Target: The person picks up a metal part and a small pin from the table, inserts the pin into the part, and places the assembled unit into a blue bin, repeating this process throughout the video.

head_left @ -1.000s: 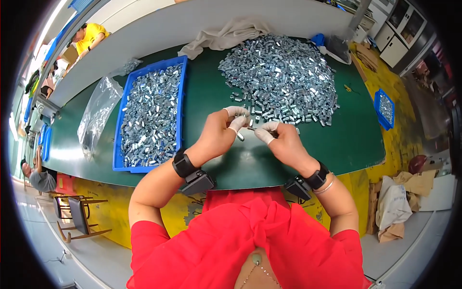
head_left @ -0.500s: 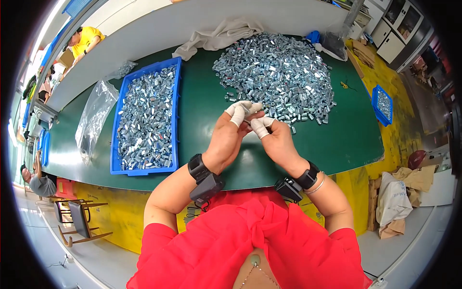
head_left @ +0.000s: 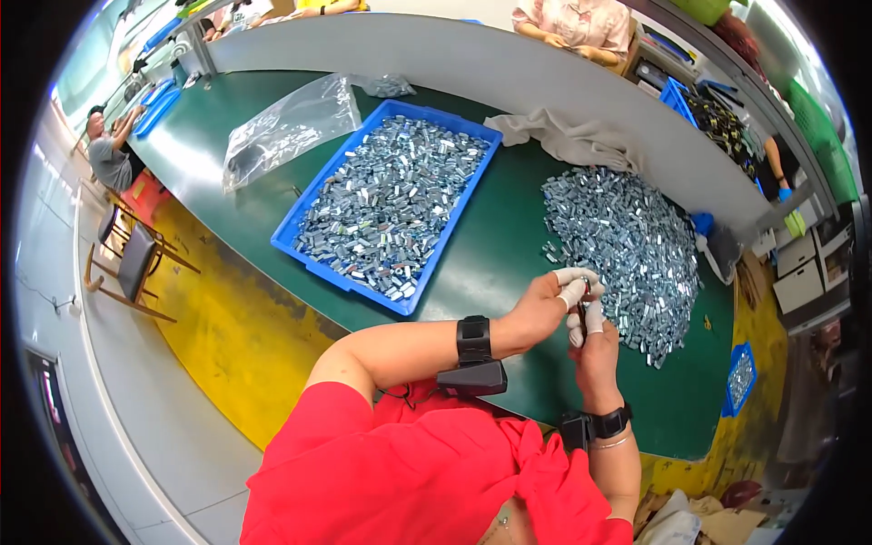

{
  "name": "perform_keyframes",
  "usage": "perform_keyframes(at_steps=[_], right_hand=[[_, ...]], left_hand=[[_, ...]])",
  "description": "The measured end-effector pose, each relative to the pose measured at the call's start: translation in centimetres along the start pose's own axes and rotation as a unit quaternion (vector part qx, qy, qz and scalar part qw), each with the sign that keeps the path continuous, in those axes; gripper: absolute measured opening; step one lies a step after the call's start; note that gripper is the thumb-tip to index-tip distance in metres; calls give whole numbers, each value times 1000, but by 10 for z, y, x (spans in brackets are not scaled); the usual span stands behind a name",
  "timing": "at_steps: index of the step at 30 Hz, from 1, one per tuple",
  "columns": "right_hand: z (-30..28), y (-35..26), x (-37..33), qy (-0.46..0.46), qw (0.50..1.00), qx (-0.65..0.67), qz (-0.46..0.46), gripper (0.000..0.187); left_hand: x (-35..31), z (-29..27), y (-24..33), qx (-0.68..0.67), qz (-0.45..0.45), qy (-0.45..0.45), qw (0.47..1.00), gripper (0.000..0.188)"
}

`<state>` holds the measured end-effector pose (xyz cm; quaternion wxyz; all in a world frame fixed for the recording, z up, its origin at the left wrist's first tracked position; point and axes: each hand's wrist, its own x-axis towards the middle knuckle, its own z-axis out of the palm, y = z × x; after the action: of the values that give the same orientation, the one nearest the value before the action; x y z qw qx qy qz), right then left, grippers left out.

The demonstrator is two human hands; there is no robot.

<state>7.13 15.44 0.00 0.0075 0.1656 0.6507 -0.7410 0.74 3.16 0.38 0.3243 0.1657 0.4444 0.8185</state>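
Dark piece (head_left: 582, 312) turned; points away

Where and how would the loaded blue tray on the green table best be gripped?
The blue tray is likely best held at the middles of its two long rims, coming from both sides at once. It lies flat, long and shallow, its raised rim running around a load of small metal pieces; gripping one end alone might tilt it.
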Motion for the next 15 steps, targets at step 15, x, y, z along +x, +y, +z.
perform_keyframes(at_steps=[15], right_hand=[[4,-13,2,-83,989,101,70,37]], left_hand=[[0,0,6,17,32,15,999,23]])
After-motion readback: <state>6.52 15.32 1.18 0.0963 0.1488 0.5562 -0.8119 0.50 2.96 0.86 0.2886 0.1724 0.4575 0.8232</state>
